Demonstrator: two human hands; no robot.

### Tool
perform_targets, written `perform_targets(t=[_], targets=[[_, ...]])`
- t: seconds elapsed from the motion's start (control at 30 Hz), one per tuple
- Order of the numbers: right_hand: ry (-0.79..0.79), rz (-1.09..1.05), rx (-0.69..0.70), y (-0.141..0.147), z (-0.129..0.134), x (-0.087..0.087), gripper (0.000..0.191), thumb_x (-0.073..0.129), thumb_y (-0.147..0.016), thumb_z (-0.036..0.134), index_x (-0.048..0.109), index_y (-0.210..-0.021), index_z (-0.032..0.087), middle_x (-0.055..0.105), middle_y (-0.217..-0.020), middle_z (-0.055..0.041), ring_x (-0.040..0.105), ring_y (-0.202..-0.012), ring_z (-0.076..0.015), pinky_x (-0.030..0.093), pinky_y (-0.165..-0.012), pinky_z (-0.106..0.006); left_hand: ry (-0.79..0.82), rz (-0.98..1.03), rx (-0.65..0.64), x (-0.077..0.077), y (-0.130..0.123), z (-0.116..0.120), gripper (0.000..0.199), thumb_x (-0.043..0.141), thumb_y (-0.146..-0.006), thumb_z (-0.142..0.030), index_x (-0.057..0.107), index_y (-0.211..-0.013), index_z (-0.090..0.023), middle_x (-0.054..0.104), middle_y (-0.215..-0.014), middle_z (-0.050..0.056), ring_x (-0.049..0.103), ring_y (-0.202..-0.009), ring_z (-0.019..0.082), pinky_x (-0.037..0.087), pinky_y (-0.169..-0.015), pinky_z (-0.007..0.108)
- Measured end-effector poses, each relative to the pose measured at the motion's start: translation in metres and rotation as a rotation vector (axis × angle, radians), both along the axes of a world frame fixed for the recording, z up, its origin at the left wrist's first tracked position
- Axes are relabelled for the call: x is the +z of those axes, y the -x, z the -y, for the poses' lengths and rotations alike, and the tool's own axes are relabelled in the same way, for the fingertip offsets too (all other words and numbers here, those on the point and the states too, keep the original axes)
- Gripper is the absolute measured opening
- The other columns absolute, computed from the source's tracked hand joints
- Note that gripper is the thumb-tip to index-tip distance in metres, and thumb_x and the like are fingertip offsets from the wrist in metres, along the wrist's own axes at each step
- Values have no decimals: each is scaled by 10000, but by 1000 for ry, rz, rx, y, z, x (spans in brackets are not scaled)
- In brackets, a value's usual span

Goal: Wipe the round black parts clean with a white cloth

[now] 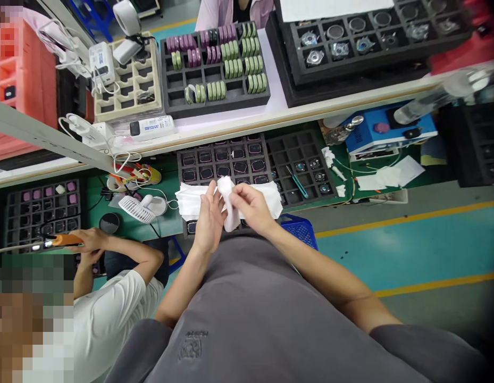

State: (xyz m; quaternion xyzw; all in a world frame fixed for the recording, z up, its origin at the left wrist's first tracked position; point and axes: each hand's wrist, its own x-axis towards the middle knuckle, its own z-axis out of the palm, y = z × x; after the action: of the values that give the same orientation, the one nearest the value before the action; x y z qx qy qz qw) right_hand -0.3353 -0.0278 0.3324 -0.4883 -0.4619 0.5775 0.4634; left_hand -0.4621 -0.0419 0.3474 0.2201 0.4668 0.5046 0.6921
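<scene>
A crumpled white wiping cloth (231, 219) hangs upright between my hands, pinched by the thumb and fingers of my right hand (252, 207). My left hand (210, 221) is open beside it, fingers raised and apart, palm turned toward the cloth; I cannot tell whether its fingertips touch it. Below both hands, another white cloth (191, 201) lies spread across a dark foam tray (181, 165). Rows of dark, rounded-square watch cases (207, 173) with purplish edges sit in that tray's compartments. Part of the tray is hidden under the cloth and my hands.
Right of the tray, a second foam tray (278, 151) holds round parts and blue tweezers (298, 182). A small white fan (141, 209) stands left. A co-worker's hand (89, 240) grips an orange-handled tool (65, 240). A shelf (215, 125) with loaded trays runs above the bench.
</scene>
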Motion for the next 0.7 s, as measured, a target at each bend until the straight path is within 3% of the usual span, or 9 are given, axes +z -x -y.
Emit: perform_targets(t=[0.07, 0.13, 0.27, 0.4, 0.5, 0.57, 0.7], targets=[[156, -178, 8, -10, -7, -1, 240, 611, -840, 476, 543, -842, 245, 591, -793, 1, 568, -744, -171, 521, -710, -307, -22, -131, 44, -6, 5, 1, 556, 510, -942, -693, 628, -1308, -291, 655, -1343, 91, 647, -1158, 247, 528, -878, 351], [207, -235, 33, -19, -10, -3, 232, 577, -827, 470, 517, -839, 247, 582, -786, 0, 568, -736, -173, 524, -697, -306, -78, -318, 69, -11, 9, 2, 438, 624, -915, -611, 684, -1169, -259, 694, -1183, 88, 646, -1061, 233, 500, -809, 321], [178, -195, 33, -21, -9, -3, 210, 554, -830, 441, 485, -790, 247, 541, -740, 7, 526, -693, -166, 491, -658, -292, -273, -617, 69, -9, 12, 4, 225, 744, -880, -433, 728, -986, -235, 693, -951, 55, 624, -909, 212, 440, -774, 317], [77, -105, 25, -18, -1, 2, 211, 609, -851, 412, 530, -755, 241, 528, -731, 16, 486, -713, -160, 448, -707, -293, -338, -730, 93, 3, 9, 2, 180, 742, -887, -400, 728, -918, -223, 683, -861, 39, 605, -802, 190, 404, -680, 311], [-121, 69, 54, -18, 4, 8, 186, 596, -894, 369, 560, -764, 242, 553, -756, 5, 486, -735, -168, 421, -736, -311, -322, -713, 21, 9, 8, 0, 200, 734, -891, -415, 721, -898, -216, 687, -851, 43, 611, -787, 184, 406, -641, 300], [-183, 114, 69, -18, 6, 10, 172, 591, -897, 363, 571, -775, 243, 569, -781, -5, 492, -754, -175, 418, -758, -322, -324, -714, 42, 9, 10, -1, 209, 751, -877, -421, 713, -935, -224, 682, -889, 46, 616, -820, 185, 415, -646, 290], [61, -116, 55, -20, 3, 8, 215, 608, -832, 428, 524, -753, 247, 506, -735, 7, 460, -707, -171, 420, -695, -307, -282, -637, 171, -4, 22, -1, 402, 802, -829, -441, 663, -1162, -264, 649, -1235, 76, 611, -1110, 217, 476, -827, 287]])
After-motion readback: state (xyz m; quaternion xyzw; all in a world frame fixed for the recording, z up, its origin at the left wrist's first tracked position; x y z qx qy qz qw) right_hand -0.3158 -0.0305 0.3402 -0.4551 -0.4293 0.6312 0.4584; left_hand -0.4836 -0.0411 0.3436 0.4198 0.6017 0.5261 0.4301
